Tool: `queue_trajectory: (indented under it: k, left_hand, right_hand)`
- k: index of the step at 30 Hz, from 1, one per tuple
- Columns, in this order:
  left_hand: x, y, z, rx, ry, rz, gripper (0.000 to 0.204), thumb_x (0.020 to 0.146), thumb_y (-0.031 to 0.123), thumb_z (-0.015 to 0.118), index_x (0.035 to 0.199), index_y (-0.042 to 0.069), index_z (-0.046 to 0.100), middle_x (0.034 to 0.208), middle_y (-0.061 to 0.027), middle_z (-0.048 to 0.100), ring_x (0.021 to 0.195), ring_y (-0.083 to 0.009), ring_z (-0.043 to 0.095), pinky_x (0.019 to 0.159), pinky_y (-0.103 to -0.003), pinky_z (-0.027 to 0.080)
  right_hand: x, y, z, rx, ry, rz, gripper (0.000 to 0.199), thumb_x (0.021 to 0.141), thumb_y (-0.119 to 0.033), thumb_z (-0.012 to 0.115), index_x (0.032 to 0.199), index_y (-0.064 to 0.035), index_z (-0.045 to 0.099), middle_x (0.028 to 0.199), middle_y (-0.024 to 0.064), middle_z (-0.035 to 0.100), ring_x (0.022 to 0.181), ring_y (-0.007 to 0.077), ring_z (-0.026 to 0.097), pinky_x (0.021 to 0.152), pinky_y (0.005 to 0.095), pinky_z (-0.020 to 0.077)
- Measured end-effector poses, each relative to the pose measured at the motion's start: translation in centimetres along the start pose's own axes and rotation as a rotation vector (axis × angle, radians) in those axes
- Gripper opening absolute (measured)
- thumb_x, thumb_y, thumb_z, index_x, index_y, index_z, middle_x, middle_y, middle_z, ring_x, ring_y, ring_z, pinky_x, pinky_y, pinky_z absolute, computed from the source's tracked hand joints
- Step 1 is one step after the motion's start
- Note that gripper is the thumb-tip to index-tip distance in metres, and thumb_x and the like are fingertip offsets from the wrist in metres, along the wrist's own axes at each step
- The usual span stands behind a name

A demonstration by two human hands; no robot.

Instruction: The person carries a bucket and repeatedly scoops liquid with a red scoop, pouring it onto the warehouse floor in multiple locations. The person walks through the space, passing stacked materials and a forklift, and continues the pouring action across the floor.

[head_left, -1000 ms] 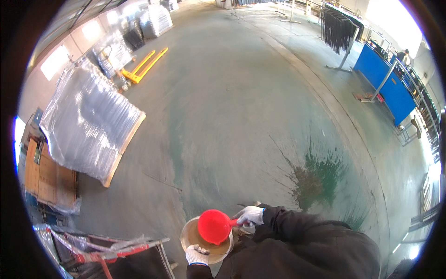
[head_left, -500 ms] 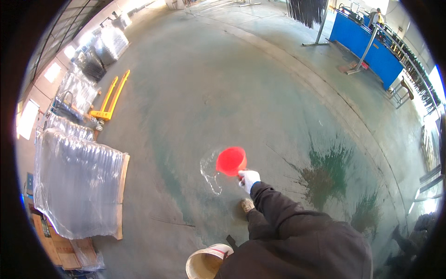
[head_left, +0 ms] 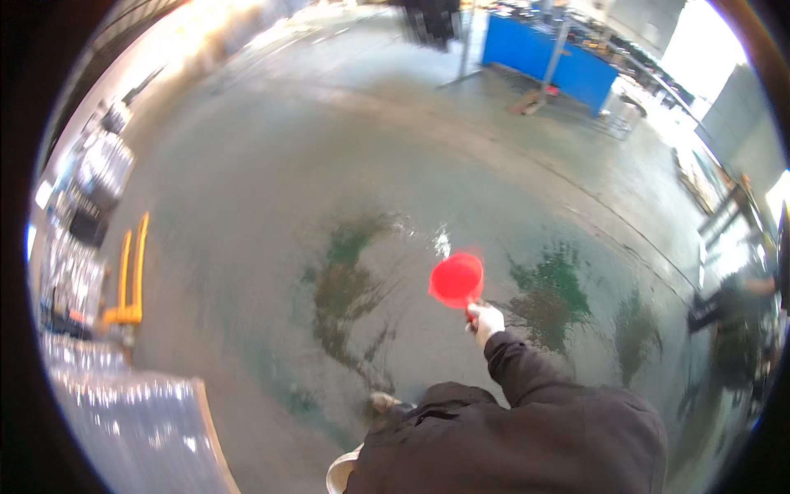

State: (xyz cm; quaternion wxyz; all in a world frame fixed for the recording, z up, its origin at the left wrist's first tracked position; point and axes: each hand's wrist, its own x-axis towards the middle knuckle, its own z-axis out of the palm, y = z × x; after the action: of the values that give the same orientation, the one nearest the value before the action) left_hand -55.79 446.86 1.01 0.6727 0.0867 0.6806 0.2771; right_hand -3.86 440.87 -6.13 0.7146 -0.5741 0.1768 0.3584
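Note:
My right hand (head_left: 485, 322), in a white glove, is closed around the handle of a red plastic dipper (head_left: 457, 280) held out in front of me over the floor. The dipper is slightly blurred, and its wide mouth faces up toward me. Just past its rim a small splash of water (head_left: 442, 242) hangs in the air. At the lower edge part of a white bucket (head_left: 340, 471) shows beside my dark jacket, which covers the rest of it. My left hand is out of sight.
Dark wet patches (head_left: 547, 296) mark the grey-green floor. A yellow pallet jack (head_left: 125, 311) and a film-wrapped pallet load (head_left: 140, 428) stand at left. A blue bench (head_left: 543, 62) is at the far right. Dark items, blurred, lie along the right edge.
My right arm has swung the dipper to the right. Water in the air left of the dipper is now beyond it, and a new wet patch shows on the floor. The view has turned.

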Motion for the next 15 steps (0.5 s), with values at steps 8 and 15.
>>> queue_trajectory:
  k: [8,15]
  left_hand:
    - [11.3,15.3,6.1,0.204,-0.124,-0.054,0.041,0.094,0.028,0.072,0.121,-0.002,0.064,0.086,-0.0114,0.066,0.073,-0.0245,0.064,0.07,-0.044,0.056]
    - [22.1,32.0,-0.2,0.37,0.015,0.009,0.053,0.095,0.032,0.078,0.131,-0.006,0.069,0.092,-0.0143,0.073,0.078,-0.0261,0.07,0.074,-0.045,0.059]
  right_hand:
    - [-3.1,8.5,-3.1,0.252,0.41,0.156,0.013,0.099,-0.003,0.066,0.112,-0.0044,0.062,0.085,0.0114,0.064,0.063,0.0236,0.063,0.047,0.0353,0.0485]
    - [13.1,10.2,8.3,0.345,0.615,0.183,0.015,0.094,-0.004,0.062,0.108,-0.005,0.068,0.081,0.0134,0.068,0.067,0.029,0.066,0.058,0.0422,0.0534]
